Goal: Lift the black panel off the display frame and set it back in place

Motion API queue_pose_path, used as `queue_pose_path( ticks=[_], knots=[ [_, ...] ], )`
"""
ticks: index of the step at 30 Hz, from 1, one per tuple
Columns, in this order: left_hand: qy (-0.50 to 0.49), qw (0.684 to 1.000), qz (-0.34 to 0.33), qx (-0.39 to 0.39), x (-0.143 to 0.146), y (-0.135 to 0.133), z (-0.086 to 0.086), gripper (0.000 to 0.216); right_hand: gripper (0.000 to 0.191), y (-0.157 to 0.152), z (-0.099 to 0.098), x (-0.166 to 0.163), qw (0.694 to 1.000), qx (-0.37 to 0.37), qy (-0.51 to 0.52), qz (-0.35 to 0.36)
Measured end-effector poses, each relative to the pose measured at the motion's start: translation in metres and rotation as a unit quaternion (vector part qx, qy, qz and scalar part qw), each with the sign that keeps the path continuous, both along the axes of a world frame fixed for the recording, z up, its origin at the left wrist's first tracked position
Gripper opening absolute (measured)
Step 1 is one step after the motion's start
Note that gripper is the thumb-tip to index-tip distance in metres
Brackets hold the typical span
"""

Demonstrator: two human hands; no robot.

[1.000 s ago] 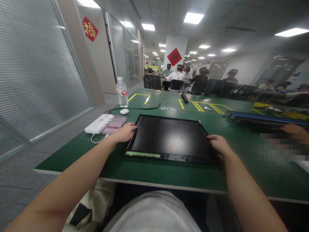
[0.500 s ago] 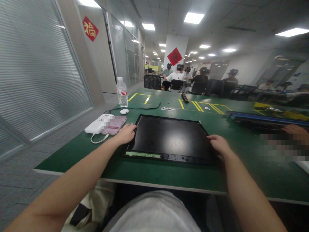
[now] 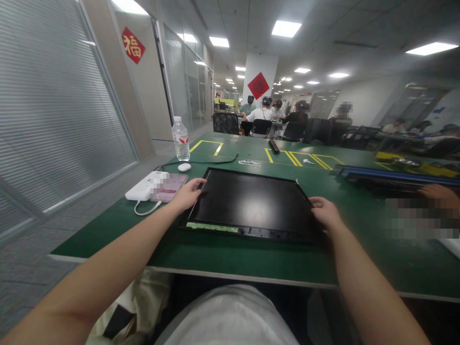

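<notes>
A black flat display panel lies face up in front of me, with a green circuit board strip along its near left edge. My left hand grips the panel's left edge, thumb on the rim and the other fingers partly hidden. At the opposite side, my right hand is closed on the right edge, its thumb and forefinger at the frame. Whether the panel's underside touches the table cannot be seen.
On the green table to the left are a white power bank, a phone, a white oval case and a water bottle. A dark strip lies farther back. Another person's hand is at the right beside a blue-edged panel.
The panel's far left edge has risen slightly, and my left hand has moved up a little with it. My right hand has shifted slightly upward along the right edge.
</notes>
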State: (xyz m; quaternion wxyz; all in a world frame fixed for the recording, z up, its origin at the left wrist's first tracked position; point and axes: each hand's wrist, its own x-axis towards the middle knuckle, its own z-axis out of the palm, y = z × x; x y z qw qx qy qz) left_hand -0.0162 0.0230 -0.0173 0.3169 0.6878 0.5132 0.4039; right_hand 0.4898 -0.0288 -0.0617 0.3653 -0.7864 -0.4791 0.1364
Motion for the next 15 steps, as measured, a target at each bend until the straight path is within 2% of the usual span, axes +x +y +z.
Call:
queue_pose_path(
  ticks=[3, 8, 11, 15],
  knots=[
    [-0.053, 0.998, 0.015, -0.008, 0.005, -0.005, 0.007, 0.045, 0.049, 0.000, 0.000, 0.000, 1.000, 0.015, 0.013, -0.008],
    [-0.027, 0.998, 0.045, 0.024, 0.005, -0.014, 0.015, 0.045, 0.042, -0.001, 0.008, -0.006, 0.999, 0.011, 0.034, -0.040],
    [-0.039, 0.998, 0.036, 0.029, 0.006, -0.018, 0.017, 0.046, 0.034, -0.002, 0.012, -0.010, 0.996, 0.044, 0.059, -0.046],
    [-0.118, 0.992, 0.016, 0.052, 0.009, -0.019, 0.015, 0.046, 0.028, -0.004, 0.016, -0.011, 0.991, 0.058, 0.116, -0.033]
  ],
)
